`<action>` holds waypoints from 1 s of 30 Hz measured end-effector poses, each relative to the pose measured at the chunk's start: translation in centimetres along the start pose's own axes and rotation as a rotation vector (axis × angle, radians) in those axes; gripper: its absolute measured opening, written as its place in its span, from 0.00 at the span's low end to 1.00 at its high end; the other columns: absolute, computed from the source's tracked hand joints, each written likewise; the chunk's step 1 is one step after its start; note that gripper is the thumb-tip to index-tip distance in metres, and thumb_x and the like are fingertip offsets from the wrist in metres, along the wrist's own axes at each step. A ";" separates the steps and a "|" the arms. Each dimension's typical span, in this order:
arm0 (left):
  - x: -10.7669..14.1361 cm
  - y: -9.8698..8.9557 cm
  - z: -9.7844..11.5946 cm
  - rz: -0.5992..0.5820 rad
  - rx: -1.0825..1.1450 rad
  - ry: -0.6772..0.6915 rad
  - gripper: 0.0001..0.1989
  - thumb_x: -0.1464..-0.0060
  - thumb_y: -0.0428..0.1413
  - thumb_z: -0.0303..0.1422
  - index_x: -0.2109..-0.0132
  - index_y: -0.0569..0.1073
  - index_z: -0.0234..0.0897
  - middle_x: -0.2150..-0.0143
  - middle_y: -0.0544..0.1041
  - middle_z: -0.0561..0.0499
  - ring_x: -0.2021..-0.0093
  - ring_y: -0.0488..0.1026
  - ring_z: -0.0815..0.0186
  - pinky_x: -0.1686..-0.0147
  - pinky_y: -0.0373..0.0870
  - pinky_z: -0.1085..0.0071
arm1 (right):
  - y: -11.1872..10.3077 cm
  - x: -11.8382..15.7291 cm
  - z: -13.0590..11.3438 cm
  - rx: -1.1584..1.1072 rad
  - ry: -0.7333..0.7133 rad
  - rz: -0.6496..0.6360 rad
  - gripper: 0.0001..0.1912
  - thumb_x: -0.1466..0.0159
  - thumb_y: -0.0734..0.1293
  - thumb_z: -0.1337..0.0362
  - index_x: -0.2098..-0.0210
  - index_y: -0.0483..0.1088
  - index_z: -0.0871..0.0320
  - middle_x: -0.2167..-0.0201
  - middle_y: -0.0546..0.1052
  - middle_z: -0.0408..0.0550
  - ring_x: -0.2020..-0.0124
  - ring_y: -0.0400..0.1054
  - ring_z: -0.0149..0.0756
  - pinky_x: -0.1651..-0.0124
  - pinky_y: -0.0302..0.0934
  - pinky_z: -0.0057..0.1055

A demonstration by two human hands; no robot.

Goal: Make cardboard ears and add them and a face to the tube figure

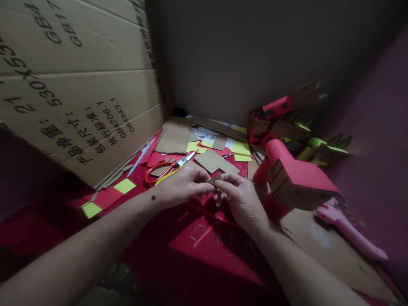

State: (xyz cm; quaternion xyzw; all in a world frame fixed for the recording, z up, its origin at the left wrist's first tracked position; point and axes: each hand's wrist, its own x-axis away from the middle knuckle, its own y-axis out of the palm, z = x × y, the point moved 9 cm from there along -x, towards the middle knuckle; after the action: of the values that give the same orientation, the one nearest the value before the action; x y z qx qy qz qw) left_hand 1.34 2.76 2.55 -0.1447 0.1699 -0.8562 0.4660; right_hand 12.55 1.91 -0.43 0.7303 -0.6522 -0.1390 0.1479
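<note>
Both hands meet over the red tabletop (178, 238). Between thumb and fingers, my left hand (186, 182) pinches one side of a small brown cardboard piece (215, 179). My right hand (242, 195) grips its other side, and the fingers hide most of it. Just behind my left hand lie red-handled scissors (186, 158), blades pointing away, with something yellow beside the handles. A flat cardboard sheet (216, 162) rests beyond the hands. Close to my right hand stands a red paper and cardboard model (296, 178) with brick-like lines drawn on its side.
A large printed cardboard box (79, 85) rises at the left. Yellow paper pieces (241, 147) and cardboard offcuts (174, 135) lie at the back. More red and cardboard models (276, 107) stand at back right. A pink glue gun-like tool (350, 229) lies on cardboard at right.
</note>
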 end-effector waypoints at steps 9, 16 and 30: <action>-3.7 -0.7 0.4 -0.004 -0.581 0.022 0.09 0.48 0.56 0.37 0.63 0.74 0.35 0.69 0.75 0.49 0.67 0.70 0.63 0.68 0.62 0.69 | -3.2 -0.2 -2.9 0.079 -0.229 0.267 0.05 0.45 0.71 0.66 0.71 0.69 0.56 0.82 0.70 0.34 0.84 0.61 0.25 0.82 0.56 0.21; -5.7 1.9 -0.2 0.081 -0.780 -0.061 0.15 0.49 0.58 0.37 0.56 0.73 0.33 0.62 0.78 0.41 0.62 0.74 0.54 0.71 0.61 0.67 | -3.1 0.1 -2.7 0.155 -0.268 0.288 0.05 0.44 0.70 0.65 0.71 0.69 0.56 0.82 0.69 0.34 0.83 0.59 0.25 0.80 0.55 0.24; -6.2 2.9 -0.3 0.088 -0.700 -0.025 0.13 0.45 0.56 0.40 0.59 0.75 0.34 0.62 0.79 0.42 0.61 0.76 0.55 0.69 0.63 0.68 | -5.0 -0.7 -1.9 0.158 -0.222 0.394 0.04 0.51 0.70 0.66 0.75 0.71 0.58 0.79 0.72 0.38 0.77 0.64 0.30 0.72 0.59 0.27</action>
State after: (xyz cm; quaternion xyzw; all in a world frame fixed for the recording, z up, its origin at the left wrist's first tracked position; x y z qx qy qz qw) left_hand 6.64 6.63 0.47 -0.2986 0.4537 -0.7234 0.4263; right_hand 17.76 3.16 -0.71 0.5787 -0.8031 -0.1355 0.0419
